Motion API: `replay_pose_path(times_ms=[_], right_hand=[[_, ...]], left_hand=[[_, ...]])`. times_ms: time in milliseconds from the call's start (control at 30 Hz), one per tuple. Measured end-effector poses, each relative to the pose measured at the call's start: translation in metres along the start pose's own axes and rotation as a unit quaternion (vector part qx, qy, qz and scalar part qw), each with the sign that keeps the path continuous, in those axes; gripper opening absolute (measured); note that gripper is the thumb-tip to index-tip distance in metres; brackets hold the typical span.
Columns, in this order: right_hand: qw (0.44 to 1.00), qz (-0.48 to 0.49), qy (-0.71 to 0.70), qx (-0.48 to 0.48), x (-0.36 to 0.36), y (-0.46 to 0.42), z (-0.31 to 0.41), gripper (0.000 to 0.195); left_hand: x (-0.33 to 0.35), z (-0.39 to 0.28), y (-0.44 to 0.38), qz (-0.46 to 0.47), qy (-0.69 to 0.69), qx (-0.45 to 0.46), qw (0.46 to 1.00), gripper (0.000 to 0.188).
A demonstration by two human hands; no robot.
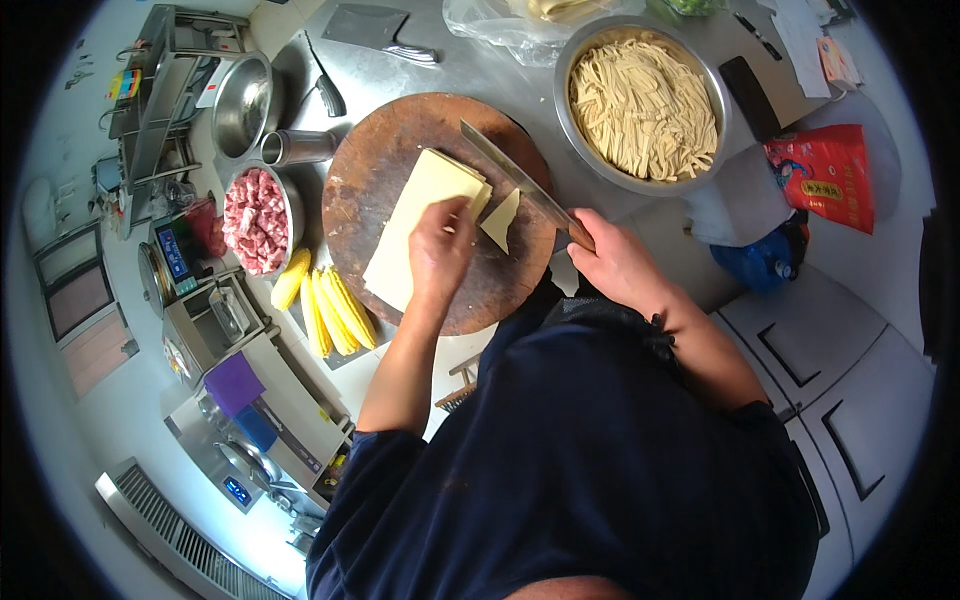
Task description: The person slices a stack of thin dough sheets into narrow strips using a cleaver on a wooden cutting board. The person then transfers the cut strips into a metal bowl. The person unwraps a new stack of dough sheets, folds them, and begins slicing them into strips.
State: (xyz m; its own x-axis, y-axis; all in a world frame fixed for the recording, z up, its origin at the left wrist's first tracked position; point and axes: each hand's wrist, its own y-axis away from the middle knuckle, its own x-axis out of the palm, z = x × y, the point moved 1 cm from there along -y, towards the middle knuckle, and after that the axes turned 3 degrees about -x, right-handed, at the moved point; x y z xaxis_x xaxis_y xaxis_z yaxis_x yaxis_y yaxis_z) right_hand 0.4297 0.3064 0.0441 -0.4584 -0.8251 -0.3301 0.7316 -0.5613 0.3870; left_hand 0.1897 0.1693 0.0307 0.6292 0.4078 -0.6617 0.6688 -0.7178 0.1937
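Observation:
On a round wooden chopping block [360, 187] lies a stack of pale yellow sheets [401, 251], which look like pressed tofu skin. My left hand [441, 244] is over the stack with its fingers curled; whether they grip the sheets is hidden. In my right hand [611, 259] is the wooden handle of a cleaver [517, 174]. Its blade points up and to the left across the block, right of the stack. A loose triangular offcut [501, 223] lies between the stack and the blade.
A steel bowl [564, 112] of pale cut strips [645, 109] stands at the upper right. On the left are a bowl of diced raw meat [256, 221], corn cobs [337, 311], a steel cup [296, 147] and an upright-tilted steel basin [244, 105]. Another cleaver [367, 28] and a black-handled knife [330, 96] lie behind the block.

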Motion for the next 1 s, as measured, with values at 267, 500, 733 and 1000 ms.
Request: replay_pose_path(times_ms=[267,500,733,1000], right_hand=[[0.999,-0.024,-0.011,0.027,0.009,-0.003,-0.002,0.04],[0.999,-0.035,-0.009,0.02,0.007,-0.004,-0.006,0.039],[0.999,-0.02,-0.027,0.029,0.003,-0.005,-0.003,0.037],[0.999,-0.026,-0.025,0.025,0.001,-0.003,-0.001,0.038]], left_hand=[[0.046,0.011,0.039,0.011,-0.159,0.078,0.984,0.013],[0.033,-0.002,0.041,0.013,-0.104,0.03,0.994,0.012],[-0.003,0.023,0.02,0.05,0.143,-0.074,0.986,0.024],[-0.045,0.008,-0.043,0.075,-0.075,0.095,0.99,0.037]])
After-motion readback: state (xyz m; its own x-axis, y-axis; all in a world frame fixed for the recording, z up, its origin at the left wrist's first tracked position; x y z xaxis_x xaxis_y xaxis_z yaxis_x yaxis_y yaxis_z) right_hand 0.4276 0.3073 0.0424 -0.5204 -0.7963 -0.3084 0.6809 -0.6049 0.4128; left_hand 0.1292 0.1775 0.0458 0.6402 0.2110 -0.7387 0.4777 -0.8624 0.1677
